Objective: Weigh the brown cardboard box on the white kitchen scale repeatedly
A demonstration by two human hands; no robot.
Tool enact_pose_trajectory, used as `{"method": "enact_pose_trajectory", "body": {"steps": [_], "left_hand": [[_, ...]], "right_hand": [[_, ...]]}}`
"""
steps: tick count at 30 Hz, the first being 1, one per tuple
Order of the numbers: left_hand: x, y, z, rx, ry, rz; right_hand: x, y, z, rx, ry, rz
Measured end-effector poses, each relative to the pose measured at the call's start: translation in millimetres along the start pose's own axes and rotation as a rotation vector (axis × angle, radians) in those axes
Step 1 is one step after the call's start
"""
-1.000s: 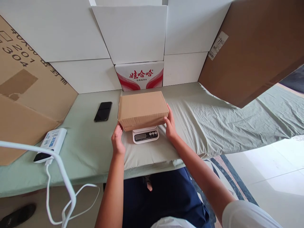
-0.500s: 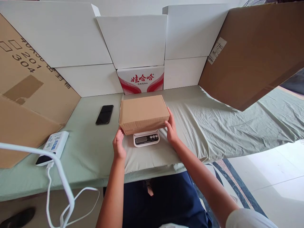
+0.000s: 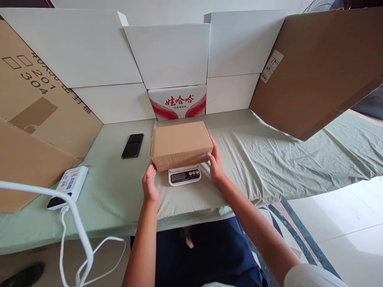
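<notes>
Your table (image 3: 113,199) is covered with a pale green cloth (image 3: 269,159), smooth on the left, wrinkled to the right. Directly on it: a black phone (image 3: 133,145) lying flat at left-centre, a white power bank (image 3: 69,186) near the front-left edge with a white cable (image 3: 89,255) hanging off, a white scale (image 3: 184,175) in the middle. White boxes (image 3: 170,56) and brown cardboard sheets (image 3: 317,67) stand along the back and sides.

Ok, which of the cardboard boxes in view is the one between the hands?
The small closed brown box sitting on the kitchen scale, left hand and right hand at its ends; the other boxes stand behind it.
</notes>
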State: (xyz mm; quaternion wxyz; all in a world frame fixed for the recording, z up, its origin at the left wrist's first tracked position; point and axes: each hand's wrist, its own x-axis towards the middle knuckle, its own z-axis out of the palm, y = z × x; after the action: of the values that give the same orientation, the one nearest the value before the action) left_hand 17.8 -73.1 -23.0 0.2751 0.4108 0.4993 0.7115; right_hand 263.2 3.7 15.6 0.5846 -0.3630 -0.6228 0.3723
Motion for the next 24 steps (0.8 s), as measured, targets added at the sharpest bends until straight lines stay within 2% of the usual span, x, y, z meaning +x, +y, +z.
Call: {"method": "enact_pose_trajectory", "body": {"steps": [9, 15, 17, 20, 24], "left_hand": [[0.3, -4.3, -1.3, -0.004, 0.034, -0.008], [8.3, -0.5, 2.5, -0.058, 0.014, -0.038], [22.6, 4.7, 4.5, -0.073, 0.006, -0.042], [59.2, 11.3, 11.8, -0.111, -0.039, -0.013], [112.4, 1.6, 29.3, -0.141, -0.076, -0.002]], "right_hand": [[-0.2, 7.6, -2.9, 0.016, 0.038, 0.017], [5.1, 2.0, 0.7, 0.047, -0.042, -0.009], [16.9, -4.6, 3.0, 0.045, -0.068, -0.031], [46.5, -9.4, 9.2, 0.058, -0.059, -0.093], [86.8, 11.2, 21.2, 0.117, -0.046, -0.140]]}}
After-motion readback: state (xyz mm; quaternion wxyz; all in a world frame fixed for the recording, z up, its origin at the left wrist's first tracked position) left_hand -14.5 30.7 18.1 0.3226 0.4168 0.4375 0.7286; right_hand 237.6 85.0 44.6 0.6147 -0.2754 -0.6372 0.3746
